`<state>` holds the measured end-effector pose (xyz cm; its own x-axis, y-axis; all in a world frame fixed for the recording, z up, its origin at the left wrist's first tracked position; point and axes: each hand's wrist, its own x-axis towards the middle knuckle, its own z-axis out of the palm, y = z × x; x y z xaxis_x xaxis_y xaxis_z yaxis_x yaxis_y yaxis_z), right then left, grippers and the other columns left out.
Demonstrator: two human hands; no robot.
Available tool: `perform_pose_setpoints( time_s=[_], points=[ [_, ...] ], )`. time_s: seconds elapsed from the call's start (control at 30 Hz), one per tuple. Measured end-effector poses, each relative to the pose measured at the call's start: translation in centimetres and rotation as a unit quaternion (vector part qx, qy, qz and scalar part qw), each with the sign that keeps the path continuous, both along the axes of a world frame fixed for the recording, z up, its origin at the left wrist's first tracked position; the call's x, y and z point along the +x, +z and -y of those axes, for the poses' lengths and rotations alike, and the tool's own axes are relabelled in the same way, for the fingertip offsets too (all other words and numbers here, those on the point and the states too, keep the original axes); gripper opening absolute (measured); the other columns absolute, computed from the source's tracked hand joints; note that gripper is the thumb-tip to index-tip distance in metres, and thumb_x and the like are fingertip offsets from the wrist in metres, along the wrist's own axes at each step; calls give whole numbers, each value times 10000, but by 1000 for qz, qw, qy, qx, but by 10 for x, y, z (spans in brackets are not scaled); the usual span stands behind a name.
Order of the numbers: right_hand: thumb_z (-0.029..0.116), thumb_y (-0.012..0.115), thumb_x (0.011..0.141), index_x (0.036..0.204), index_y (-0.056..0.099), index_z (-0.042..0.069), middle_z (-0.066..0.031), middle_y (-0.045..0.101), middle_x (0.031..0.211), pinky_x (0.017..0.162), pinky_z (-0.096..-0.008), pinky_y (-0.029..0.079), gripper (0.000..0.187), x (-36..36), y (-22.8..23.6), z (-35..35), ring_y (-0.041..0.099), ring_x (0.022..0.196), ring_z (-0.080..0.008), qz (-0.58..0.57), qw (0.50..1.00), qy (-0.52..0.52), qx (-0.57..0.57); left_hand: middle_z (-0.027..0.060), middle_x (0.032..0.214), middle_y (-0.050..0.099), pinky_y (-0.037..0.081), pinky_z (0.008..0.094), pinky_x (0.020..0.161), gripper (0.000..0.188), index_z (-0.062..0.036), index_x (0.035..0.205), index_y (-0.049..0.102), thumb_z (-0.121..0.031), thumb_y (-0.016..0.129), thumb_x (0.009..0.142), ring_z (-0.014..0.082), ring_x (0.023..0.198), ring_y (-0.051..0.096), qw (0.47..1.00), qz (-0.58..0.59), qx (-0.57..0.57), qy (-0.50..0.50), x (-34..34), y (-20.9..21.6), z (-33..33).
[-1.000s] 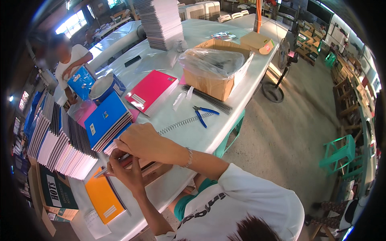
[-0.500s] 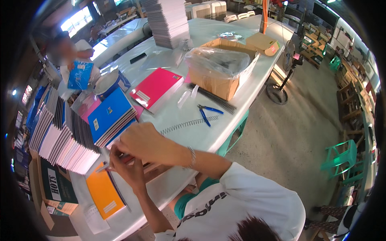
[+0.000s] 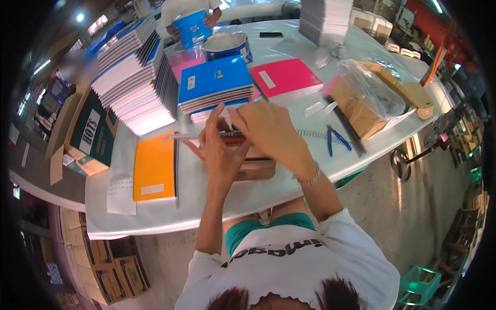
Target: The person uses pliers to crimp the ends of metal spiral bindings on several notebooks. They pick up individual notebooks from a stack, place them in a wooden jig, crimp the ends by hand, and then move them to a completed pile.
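Note:
Both my hands meet over a wooden block (image 3: 256,169) at the table's near edge. My left hand (image 3: 223,152) is closed, thumb and fingers around a thin notebook with a reddish edge (image 3: 232,138), mostly hidden by the hands. My right hand (image 3: 276,132) is bent over it with fingertips pinched together. A long spiral binding wire (image 3: 312,134) runs out from under the right hand; its held part is hidden. Left of the hands lies an orange notebook (image 3: 155,164). Beyond them sits a pile of blue notebooks (image 3: 214,78), with a pink notebook (image 3: 287,77) beside it.
Blue-handled pliers (image 3: 338,140) and a dark binding coil (image 3: 347,126) lie right. A plastic-lined cardboard box (image 3: 356,111) stands behind them. Tall notebook stacks (image 3: 135,82) rise left, near a green carton (image 3: 92,135). Across the table, another person's hands hold a blue package (image 3: 192,30).
The view has swung left, so the table now lies more squarely in front. My hands stay together at the notebook; my right hand has shifted slightly over it.

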<state>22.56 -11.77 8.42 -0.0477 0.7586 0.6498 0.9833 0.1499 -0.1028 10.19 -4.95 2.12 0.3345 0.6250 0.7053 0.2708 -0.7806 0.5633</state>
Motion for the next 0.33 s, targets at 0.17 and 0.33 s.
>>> perform_pose_setpoints(
  time_s=[0.17, 0.33],
  points=[
    [169, 638, 805, 976, 668, 136, -30, 640, 769, 574, -375, 507, 176, -10, 4, 3, 648, 740, -245, -50, 998, 10, 33, 62, 982, 556, 347, 409, 933, 937, -122, 1409, 372, -147, 870, 616, 228, 900, 567, 1000, 10, 5, -5, -3, 3, -4],
    [207, 600, 891, 1080, 642, 132, -31, 695, 944, 633, -349, 524, 207, -5, 31, -11, 669, 830, -231, -84, 981, -26, -171, 60, 1039, 569, 345, 407, 954, 988, -155, 1441, 333, -166, 875, 616, 230, 967, 571, 1000, 5, -28, -3, -2, 12, -14]
  ],
)
